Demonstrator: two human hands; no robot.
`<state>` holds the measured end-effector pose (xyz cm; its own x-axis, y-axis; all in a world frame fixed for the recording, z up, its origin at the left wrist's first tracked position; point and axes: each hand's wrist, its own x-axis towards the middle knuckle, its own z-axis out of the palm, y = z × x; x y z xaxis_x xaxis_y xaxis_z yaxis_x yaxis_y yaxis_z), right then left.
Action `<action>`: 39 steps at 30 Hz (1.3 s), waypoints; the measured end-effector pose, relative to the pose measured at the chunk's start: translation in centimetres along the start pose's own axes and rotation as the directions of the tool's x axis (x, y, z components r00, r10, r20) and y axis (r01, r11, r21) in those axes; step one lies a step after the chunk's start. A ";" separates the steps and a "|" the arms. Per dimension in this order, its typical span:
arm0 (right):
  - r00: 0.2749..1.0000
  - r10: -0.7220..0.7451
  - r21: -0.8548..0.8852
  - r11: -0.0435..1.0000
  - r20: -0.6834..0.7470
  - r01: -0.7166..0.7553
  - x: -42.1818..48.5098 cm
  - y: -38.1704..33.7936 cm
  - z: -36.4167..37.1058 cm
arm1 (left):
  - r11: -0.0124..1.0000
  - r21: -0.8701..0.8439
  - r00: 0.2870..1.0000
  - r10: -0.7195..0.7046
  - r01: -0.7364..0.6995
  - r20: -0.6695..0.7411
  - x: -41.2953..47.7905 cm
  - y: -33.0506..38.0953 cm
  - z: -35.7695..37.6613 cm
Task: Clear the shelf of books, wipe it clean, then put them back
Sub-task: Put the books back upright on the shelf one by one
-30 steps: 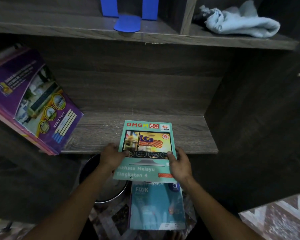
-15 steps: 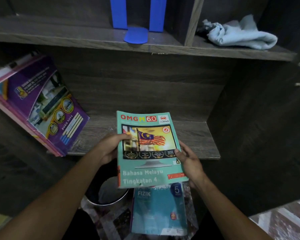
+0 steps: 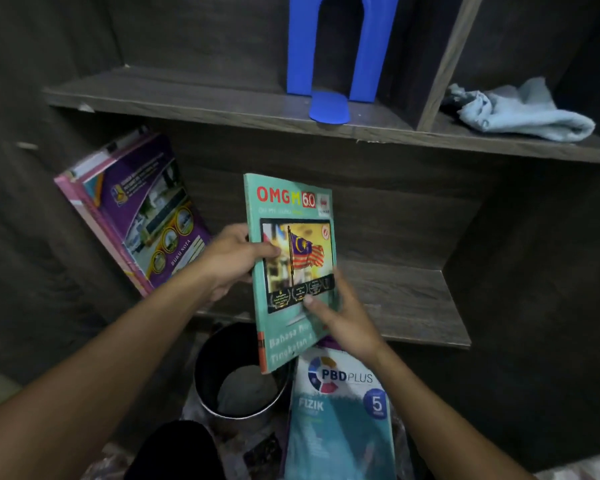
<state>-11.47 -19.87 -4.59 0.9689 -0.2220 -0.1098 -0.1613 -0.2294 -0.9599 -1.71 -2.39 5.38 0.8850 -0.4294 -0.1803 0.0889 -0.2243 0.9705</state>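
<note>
A teal book (image 3: pixel 293 237) with a flag picture on its cover stands nearly upright in front of the dark wooden lower shelf (image 3: pixel 413 299). My left hand (image 3: pixel 232 258) grips its left edge, thumb on the cover. My right hand (image 3: pixel 343 317) holds its lower right edge, fingers on the cover. Several books with a purple cover in front (image 3: pixel 142 209) lean against the left wall of that shelf. A blue physics book (image 3: pixel 340 417) lies on the floor below my right hand. A light blue cloth (image 3: pixel 520 112) lies crumpled on the upper shelf at right.
A blue bookend (image 3: pixel 340 53) stands on the upper shelf (image 3: pixel 187 102), next to a vertical divider (image 3: pixel 444 60). A round dark metal bin (image 3: pixel 236 375) sits on the floor under the lower shelf edge. Dark cabinet walls close in both sides.
The teal book has gone from lying flat at the shelf edge to being lifted and tilted nearly upright. Both hands rose with it. The view has tilted up.
</note>
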 end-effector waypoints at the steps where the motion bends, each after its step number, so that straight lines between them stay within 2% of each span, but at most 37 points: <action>1: 0.999 -0.034 -0.058 0.998 0.035 0.036 0.0 -0.7 1.2 | 1.000 0.007 0.999 0.025 -0.025 -0.045 -0.2 0.2 -0.7; 4: 0.984 -0.130 -0.144 0.979 0.118 0.147 0.0 -2.6 5.4 | 0.993 0.069 0.971 0.113 -0.101 -0.211 -0.7 0.2 -2.7; 7: 0.970 -0.214 -0.219 0.947 0.118 0.236 0.9 -3.4 9.3 | 0.985 0.088 0.922 0.171 -0.149 -0.347 -1.0 -0.2 -4.2; 15: 0.954 -0.265 -0.270 0.917 0.140 0.294 5.0 -3.3 16.2 | 0.972 0.156 0.841 0.229 -0.173 -0.490 -1.0 -2.8 -7.3; 20: 0.946 -0.293 -0.342 0.882 0.139 0.324 7.8 -4.2 21.0 | 0.968 0.221 0.781 0.231 -0.122 -0.581 -0.7 -4.1 -10.1; 23: 0.953 -0.244 -0.343 0.892 0.179 0.293 9.0 -4.1 23.0 | 0.958 0.273 0.762 0.237 -0.082 -0.603 -0.5 -4.8 -12.2; 27: 0.959 -0.147 -0.357 0.906 0.243 0.230 10.1 -4.1 24.1 | 0.892 0.451 0.744 0.320 -0.027 -0.587 -0.9 -5.9 -14.4; 32: 0.966 -0.118 -0.399 0.894 0.228 0.204 10.5 -4.2 24.6 | 0.851 0.521 0.695 0.333 0.071 -0.638 -0.8 -6.0 -15.8; 35: 0.971 -0.114 -0.455 0.867 0.212 0.201 10.4 -4.3 24.6 | 0.823 0.553 0.695 0.320 0.133 -0.644 -0.8 -5.4 -15.8; 39: 0.984 -0.107 -0.538 0.826 0.143 0.168 10.5 -3.8 24.9 | 0.826 0.546 0.703 0.305 0.140 -0.642 -0.5 -5.6 -15.5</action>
<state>3.99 2.27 -8.52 0.9974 -0.0585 -0.0418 -0.0714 -0.7367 -0.6725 4.46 12.62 2.53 0.9429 0.1918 0.2724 -0.0520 -0.7228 0.6890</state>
